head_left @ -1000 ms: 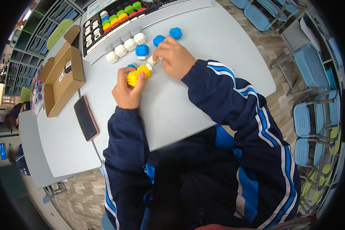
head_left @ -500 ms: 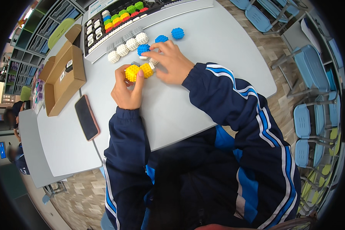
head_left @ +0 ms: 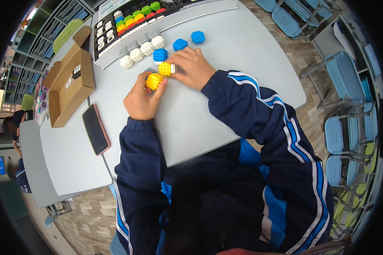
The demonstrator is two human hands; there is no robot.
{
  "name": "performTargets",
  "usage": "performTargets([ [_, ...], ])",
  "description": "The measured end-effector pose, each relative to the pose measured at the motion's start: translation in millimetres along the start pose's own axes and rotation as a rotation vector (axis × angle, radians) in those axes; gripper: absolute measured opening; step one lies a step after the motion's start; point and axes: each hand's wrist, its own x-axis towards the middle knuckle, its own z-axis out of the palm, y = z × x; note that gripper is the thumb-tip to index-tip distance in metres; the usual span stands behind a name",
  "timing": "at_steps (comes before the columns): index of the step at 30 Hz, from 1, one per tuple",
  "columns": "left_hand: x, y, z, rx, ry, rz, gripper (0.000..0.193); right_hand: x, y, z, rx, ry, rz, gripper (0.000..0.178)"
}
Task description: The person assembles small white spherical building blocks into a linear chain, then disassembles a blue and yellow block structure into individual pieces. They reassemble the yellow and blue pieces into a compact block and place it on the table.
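My left hand (head_left: 141,98) grips a yellow studded block (head_left: 154,81) between thumb and fingers. A second yellow block (head_left: 165,69) touches it at the upper right and has a white piece on its right side. My right hand (head_left: 193,68) pinches that white side with thumb and fingers. Just beyond is a blue studded block (head_left: 160,55) with white beneath it; whether it is joined to the yellow ones I cannot tell. A bit of grey shows behind the left-hand block. Farther off lie two more blue studded blocks, one (head_left: 180,44) near my right hand, the other (head_left: 198,37) beyond it.
Rows of white (head_left: 147,48) and grey studded blocks (head_left: 132,47) stand before a large tray (head_left: 104,61) of coloured blocks. An open cardboard box (head_left: 57,114) and a phone (head_left: 96,129) lie to the left. Blue chairs (head_left: 347,78) stand at the right.
The yellow blocks have turned and shifted slightly right in my hands. My right fingers have moved down from the blue block to the white side of the upper yellow block.
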Motion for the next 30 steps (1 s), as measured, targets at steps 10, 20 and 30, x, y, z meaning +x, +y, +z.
performTargets([
  [10,0.0,-4.4,5.2,0.092,-0.057,0.108,0.057,3.8,-10.2,-5.2,0.305,0.146,0.098,0.038],
  [20,0.9,-4.6,6.3,0.018,0.09,0.294,0.073,1.5,-21.9,-9.5,0.441,0.087,0.006,0.036],
  [30,-1.9,-12.0,6.7,-0.183,0.021,0.451,0.061,1.3,-34.2,-22.3,0.586,0.011,-0.076,0.032],
])
